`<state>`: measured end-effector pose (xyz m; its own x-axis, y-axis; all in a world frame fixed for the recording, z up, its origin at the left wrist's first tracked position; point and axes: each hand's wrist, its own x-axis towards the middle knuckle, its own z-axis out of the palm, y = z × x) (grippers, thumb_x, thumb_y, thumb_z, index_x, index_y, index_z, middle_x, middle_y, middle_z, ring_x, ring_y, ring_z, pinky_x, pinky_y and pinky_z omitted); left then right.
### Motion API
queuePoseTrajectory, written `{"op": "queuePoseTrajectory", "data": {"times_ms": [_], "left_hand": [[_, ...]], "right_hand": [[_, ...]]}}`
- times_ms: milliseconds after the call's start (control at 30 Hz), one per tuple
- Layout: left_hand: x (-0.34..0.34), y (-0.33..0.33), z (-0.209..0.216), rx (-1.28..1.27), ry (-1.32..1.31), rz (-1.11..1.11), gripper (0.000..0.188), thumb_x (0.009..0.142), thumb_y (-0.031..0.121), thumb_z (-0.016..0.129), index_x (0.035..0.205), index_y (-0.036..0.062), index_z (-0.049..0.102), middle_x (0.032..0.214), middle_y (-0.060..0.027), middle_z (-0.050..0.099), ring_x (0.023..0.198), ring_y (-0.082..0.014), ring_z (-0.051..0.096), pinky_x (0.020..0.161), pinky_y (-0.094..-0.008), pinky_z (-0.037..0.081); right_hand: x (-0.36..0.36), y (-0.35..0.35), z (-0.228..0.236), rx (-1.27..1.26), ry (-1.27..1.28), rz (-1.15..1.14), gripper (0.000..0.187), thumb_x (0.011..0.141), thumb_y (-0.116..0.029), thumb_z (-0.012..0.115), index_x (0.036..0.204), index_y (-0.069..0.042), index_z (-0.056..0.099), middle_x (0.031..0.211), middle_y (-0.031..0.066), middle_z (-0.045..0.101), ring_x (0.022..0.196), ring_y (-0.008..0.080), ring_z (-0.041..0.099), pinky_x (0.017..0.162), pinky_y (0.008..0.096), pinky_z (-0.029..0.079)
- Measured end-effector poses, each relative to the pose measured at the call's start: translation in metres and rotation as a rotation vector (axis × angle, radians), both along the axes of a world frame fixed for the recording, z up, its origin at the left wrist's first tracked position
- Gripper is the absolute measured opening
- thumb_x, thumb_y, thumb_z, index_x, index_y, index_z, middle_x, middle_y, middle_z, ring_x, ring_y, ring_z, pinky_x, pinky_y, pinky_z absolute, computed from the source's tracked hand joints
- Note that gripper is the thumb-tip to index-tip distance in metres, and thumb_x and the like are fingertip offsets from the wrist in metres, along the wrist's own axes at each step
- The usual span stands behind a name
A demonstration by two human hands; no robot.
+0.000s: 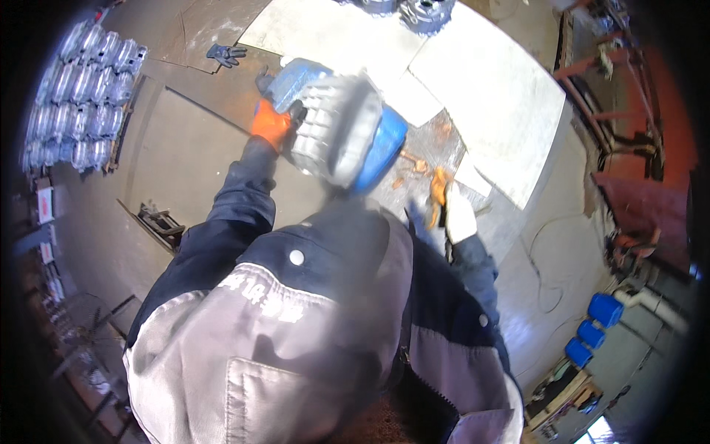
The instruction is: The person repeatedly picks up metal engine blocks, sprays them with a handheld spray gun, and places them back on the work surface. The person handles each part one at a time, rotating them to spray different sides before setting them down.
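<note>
My left hand point(277, 126), in an orange glove with dark fingertips, grips the left side of a silver ribbed metal casting point(333, 129). Tilted and slightly blurred, this casting rests against a blue plastic drum point(382, 152) lying under it. Over to the right, my right hand point(461, 213) wears a white glove. Its fingers are closed round an orange-and-dark tool point(440, 189), too blurred to name by kind. The right hand is apart from the casting.
Pale sheets point(488, 96) cover the bench beyond and to the right. More metal castings point(427, 15) stand at the far edge. A dark glove point(225, 55) lies at far left. Stacked silver castings point(81, 96) stand further left; blue canisters point(605, 309) are at lower right.
</note>
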<state>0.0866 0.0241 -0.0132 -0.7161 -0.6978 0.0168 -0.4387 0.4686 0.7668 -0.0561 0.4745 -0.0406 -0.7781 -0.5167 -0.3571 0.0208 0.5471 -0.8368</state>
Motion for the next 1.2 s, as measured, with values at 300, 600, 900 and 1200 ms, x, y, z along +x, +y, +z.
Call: {"op": "queuePoseTrajectory", "data": {"times_ms": [300,600,900,1200], "left_hand": [[-0.023,0.003,-0.107,0.642,0.127,-0.243,0.036,0.084,0.030,0.061,0.104,0.0000,0.060,0.089,-0.0132,0.063,0.085,-0.0218,0.059,0.078,-0.0346,0.046],[-0.023,0.053,-0.004,0.540,-0.102,-0.080,0.060,0.082,0.055,0.061,0.112,0.0030,0.066,0.107,-0.0234,0.065,0.098,-0.0341,0.061,0.088,-0.0396,0.044],[0.118,0.117,0.044,0.311,-0.204,0.516,0.053,0.077,0.053,0.061,0.108,0.0094,0.064,0.109,-0.0181,0.064,0.105,-0.0377,0.059,0.089,-0.0408,0.046],[0.352,0.206,0.057,-0.055,-0.401,0.938,0.048,0.083,0.050,0.059,0.107,0.0091,0.065,0.104,-0.0195,0.064,0.097,-0.0387,0.059,0.086,-0.0433,0.046]], "right_hand": [[0.041,0.079,0.121,0.167,-0.439,-0.443,0.079,0.087,-0.074,0.034,0.120,-0.007,0.060,0.072,0.0023,0.059,0.054,0.0098,0.048,0.047,0.0272,0.038],[-0.012,0.057,0.173,0.041,-0.329,-0.407,0.081,0.086,-0.076,0.029,0.134,-0.012,0.043,0.075,0.0068,0.059,0.049,0.0133,0.050,0.042,0.0258,0.038],[-0.059,-0.032,0.183,-0.068,-0.589,0.258,0.072,0.089,-0.071,0.034,0.131,-0.013,0.044,0.079,0.0066,0.060,0.060,0.0149,0.057,0.050,0.0262,0.044],[0.004,-0.155,0.173,0.048,-0.637,1.058,0.062,0.096,-0.057,0.031,0.120,-0.003,0.049,0.096,0.0094,0.062,0.070,0.0164,0.056,0.061,0.0274,0.043]]}}
